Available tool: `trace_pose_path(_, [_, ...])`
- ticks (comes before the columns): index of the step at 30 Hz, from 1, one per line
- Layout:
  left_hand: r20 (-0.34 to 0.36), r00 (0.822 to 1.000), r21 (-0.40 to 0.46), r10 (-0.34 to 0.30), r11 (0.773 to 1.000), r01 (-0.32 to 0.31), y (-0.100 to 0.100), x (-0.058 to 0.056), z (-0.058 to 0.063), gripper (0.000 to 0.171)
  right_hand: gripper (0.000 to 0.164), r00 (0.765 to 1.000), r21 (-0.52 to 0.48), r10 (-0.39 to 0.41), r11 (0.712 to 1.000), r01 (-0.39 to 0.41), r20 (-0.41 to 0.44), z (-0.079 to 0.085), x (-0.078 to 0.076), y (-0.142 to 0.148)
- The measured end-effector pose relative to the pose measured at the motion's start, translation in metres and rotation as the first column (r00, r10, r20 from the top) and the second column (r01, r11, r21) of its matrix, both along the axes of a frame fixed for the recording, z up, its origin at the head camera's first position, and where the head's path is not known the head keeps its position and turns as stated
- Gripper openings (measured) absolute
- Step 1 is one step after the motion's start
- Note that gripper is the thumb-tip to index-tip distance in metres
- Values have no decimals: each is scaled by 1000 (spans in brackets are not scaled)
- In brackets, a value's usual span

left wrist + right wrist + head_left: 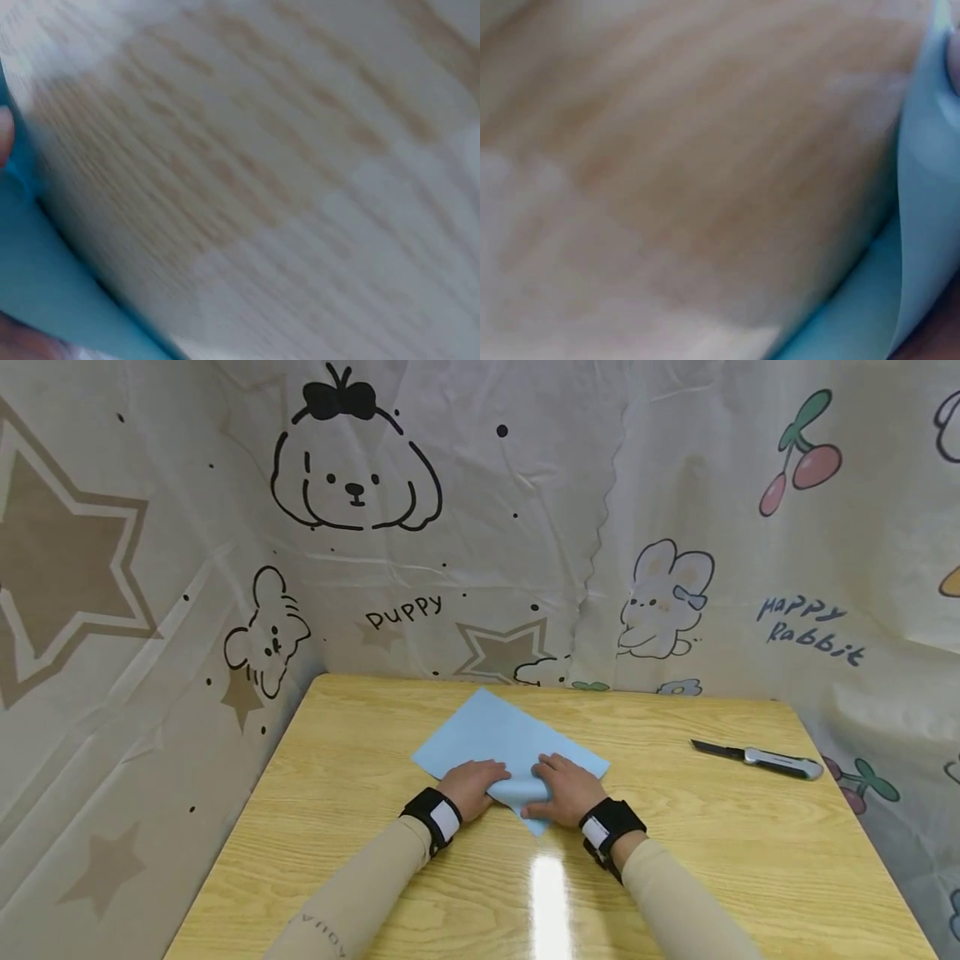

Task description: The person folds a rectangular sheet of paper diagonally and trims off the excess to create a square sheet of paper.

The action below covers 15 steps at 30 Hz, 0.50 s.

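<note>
A light blue sheet of paper (498,731) lies turned cornerwise on the table, its near part bulging up in a rounded curl between the two hands. My left hand (471,787) grips the curl's left side, fingers pointing inward over the paper. On the right side, my right hand (570,789) holds the curl with the thumb nearer me and the fingers farther back. One paper corner pokes out toward me below the hands. In the left wrist view the blue paper (60,277) bends along the left edge; in the right wrist view the curved paper (930,187) shows at the right.
A utility knife (757,760) with its dark blade out lies on the right of the wooden table (337,860). Printed cloth (480,527) hangs behind the table and along its sides. A bright light reflection (550,902) shows on the tabletop nearer me.
</note>
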<state>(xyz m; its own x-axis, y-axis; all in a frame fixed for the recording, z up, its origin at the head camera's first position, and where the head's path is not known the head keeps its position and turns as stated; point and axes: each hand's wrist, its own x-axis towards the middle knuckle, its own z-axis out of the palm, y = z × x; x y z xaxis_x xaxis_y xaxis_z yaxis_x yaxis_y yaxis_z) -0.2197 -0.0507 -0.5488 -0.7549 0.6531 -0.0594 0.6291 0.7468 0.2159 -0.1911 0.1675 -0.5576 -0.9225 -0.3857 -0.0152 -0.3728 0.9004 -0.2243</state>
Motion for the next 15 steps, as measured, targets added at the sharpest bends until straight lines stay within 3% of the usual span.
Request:
trace_pose_path(5, [47,999,55,6,998,-8,-3,-2,0,32,89,997,35,47,998,-49,55,8,6,10])
trace_pose_path(10, [27,999,76,-19,997,17,-10,-4,-1,33,100,985,9,129,991,-131,113,7,14,21])
trace_pose_path(12, [25,1000,105,-18,994,15,-12,-3,-2,32,98,981,-5,150,989,-151,125,4,14,24])
trace_pose_path(15, [22,1000,138,-15,990,12,-12,-3,-3,33,81,983,-50,139,990,-134,121,4,11,27])
